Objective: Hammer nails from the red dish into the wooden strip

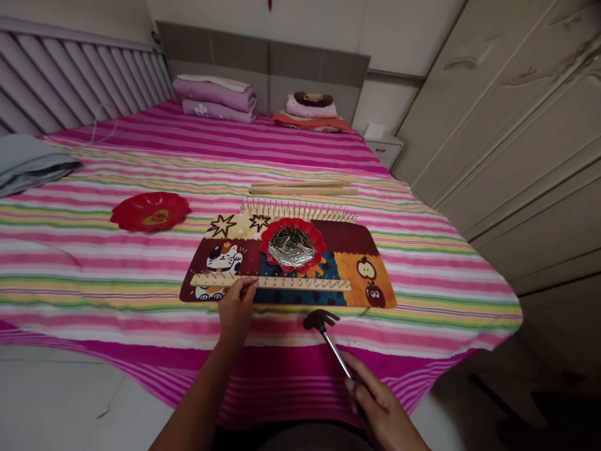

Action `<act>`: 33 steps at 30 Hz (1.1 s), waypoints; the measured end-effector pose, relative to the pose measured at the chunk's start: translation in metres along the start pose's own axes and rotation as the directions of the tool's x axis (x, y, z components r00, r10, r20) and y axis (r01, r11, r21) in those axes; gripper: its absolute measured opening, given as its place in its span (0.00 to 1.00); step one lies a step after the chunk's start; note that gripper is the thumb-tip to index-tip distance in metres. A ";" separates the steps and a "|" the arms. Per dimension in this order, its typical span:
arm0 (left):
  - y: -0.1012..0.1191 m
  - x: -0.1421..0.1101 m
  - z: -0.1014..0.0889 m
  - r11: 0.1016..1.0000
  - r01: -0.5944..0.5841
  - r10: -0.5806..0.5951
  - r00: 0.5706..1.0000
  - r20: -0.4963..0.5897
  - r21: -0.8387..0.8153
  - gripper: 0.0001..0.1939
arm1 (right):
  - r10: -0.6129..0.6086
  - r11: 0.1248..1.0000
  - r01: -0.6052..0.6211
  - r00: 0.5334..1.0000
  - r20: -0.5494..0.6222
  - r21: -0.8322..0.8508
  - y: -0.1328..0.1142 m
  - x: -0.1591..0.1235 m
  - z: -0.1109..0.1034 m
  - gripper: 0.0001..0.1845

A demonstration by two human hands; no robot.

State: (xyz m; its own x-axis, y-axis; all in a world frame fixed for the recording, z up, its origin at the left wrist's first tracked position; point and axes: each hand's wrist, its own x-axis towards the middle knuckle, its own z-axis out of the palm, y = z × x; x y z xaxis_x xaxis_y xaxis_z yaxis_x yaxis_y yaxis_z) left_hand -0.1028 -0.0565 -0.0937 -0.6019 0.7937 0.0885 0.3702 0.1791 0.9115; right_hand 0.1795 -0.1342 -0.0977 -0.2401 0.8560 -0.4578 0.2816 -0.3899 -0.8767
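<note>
My left hand (238, 307) is closed in a pinch at a thin wooden strip (305, 285), thumb and forefinger together on what looks like a nail, mostly hidden by the fingertips. Several nails stand along this strip, some of them leaning. In my right hand (373, 398) is a claw hammer (335, 351), gripped by its metal handle, its dark head up and apart from the strip. Just behind the strip, a red scalloped dish (320, 241) holds a heap of loose nails (292, 246). Both strip and dish rest on a patterned mat (382, 275) with a cat and apples.
Behind the dish lies another wooden strip (300, 212) densely set with upright nails. Plain wooden strips (305, 189) lie farther back. To the left is a red scalloped plate (150, 212). Everything lies on a striped bed cover (436, 269); folded bedding (216, 100) sits by the headboard.
</note>
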 end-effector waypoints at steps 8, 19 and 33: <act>-0.006 -0.001 0.003 0.995 -0.078 0.078 0.997 -0.013 0.055 0.08 | -0.317 0.921 0.348 0.931 0.181 -0.177 -0.104 0.021 0.041 0.24; -0.016 0.000 0.006 0.990 -0.096 0.097 0.995 0.002 0.104 0.09 | -0.357 0.852 0.416 0.906 0.229 -0.317 -0.120 0.038 0.057 0.22; 0.014 0.000 -0.015 0.971 -0.209 0.214 0.976 -0.031 0.112 0.11 | 0.057 0.998 -0.057 0.998 0.001 0.014 0.020 0.012 -0.018 0.32</act>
State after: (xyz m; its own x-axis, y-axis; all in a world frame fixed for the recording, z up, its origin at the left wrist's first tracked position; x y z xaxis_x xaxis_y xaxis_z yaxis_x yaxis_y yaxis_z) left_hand -0.1079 -0.0626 -0.0749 -0.5304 0.7953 0.2935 0.5645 0.0730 0.8222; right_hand 0.1989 -0.1259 -0.1185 -0.2244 0.8321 -0.5071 0.2817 -0.4428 -0.8512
